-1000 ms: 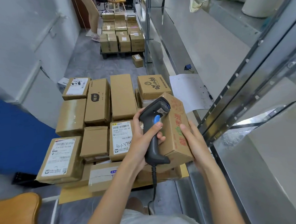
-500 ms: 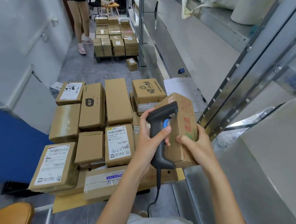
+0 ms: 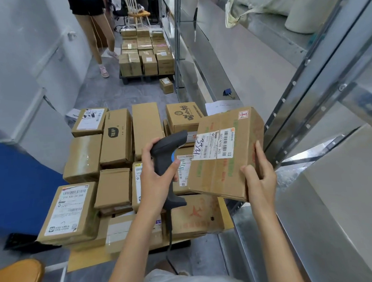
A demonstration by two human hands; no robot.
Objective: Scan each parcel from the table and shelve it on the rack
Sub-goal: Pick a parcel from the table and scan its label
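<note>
Occupying the right side of the view, the metal rack [image 3: 319, 73] ran away from the camera, with grey shelf boards and perforated steel uprights. A pale sack [image 3: 257, 1] lay on its upper shelf, and a sheet of paper [image 3: 220, 106] lay on the shelf board beyond the held parcel, with a blue binder clip [image 3: 227, 93] further along that board.

Left of the rack, the table load [image 3: 117, 166] consisted of many brown cardboard parcels packed side by side and partly stacked; several carried white shipping labels. The table surface itself was hidden under them. Further down the aisle, a second batch of boxes [image 3: 145, 54] stood on a low black pallet, with one small box on the floor just beside it. A standing person's legs [image 3: 99, 44] were visible near that pallet, and a wooden chair [image 3: 136, 10] stood behind.

The parcel [image 3: 226, 153] was held in the air above the near right corner of the table load, close to the rack upright, tilted with its labelled face toward the camera. The label showed barcodes and handwritten digits.

The right hand [image 3: 260, 175] grasped the parcel's near right corner, thumb on the labelled face and fingers wrapped around the side.

The left hand [image 3: 155, 177] gripped the handle of the dark corded scanner [image 3: 167, 161], fingers curled around it, thumb on its right side. The scanner head pointed at the parcel's left edge, just beside the label.
</note>
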